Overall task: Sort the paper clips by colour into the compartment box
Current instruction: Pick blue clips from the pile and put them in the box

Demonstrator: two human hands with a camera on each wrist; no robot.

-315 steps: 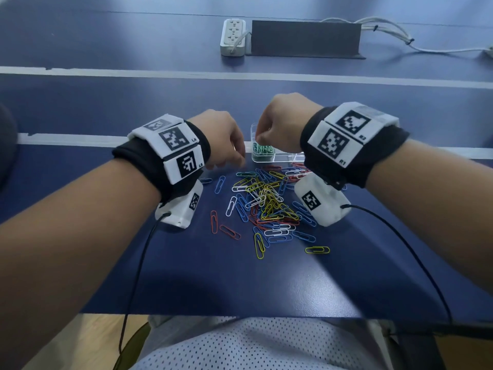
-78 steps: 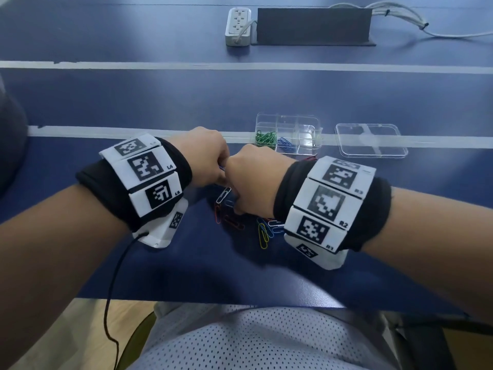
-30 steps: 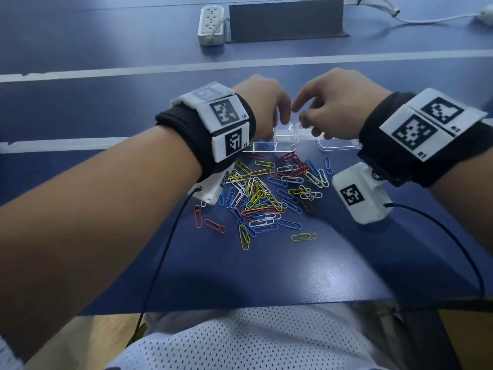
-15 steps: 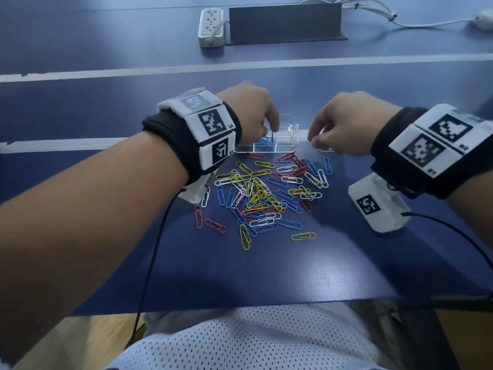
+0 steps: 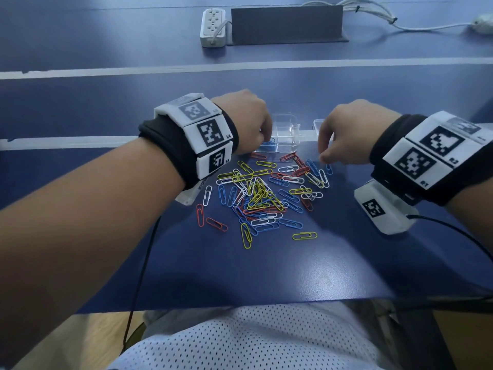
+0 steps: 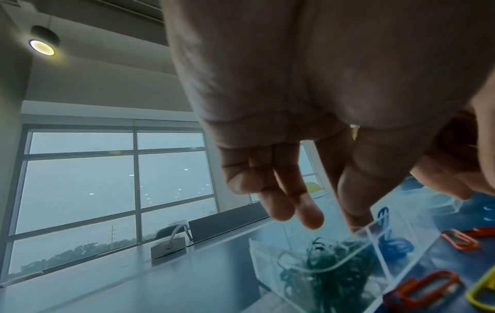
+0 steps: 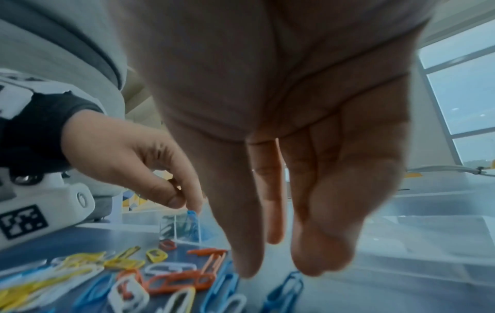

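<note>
A loose pile of paper clips (image 5: 261, 193) in yellow, blue, red and white lies on the blue table. Behind it stands the clear compartment box (image 5: 289, 129), with green clips (image 6: 329, 275) in one compartment and blue clips (image 6: 393, 243) in the one beside it. My left hand (image 5: 250, 124) hovers over the box, and its thumb and forefinger pinch a blue clip (image 7: 191, 213) above the blue compartment. My right hand (image 5: 326, 153) hangs empty with relaxed fingers just above blue clips (image 7: 286, 290) at the pile's far right edge.
The box's clear lid (image 5: 317, 123) lies to the right of the box, partly behind my right hand. A white power strip (image 5: 213, 28), a dark stand (image 5: 286, 25) and cables (image 5: 373, 12) sit far back. The table's near edge runs just above my lap.
My right hand has come away from the box, down and to the right, onto the pile's far edge. My left hand has sunk lower over the box.
</note>
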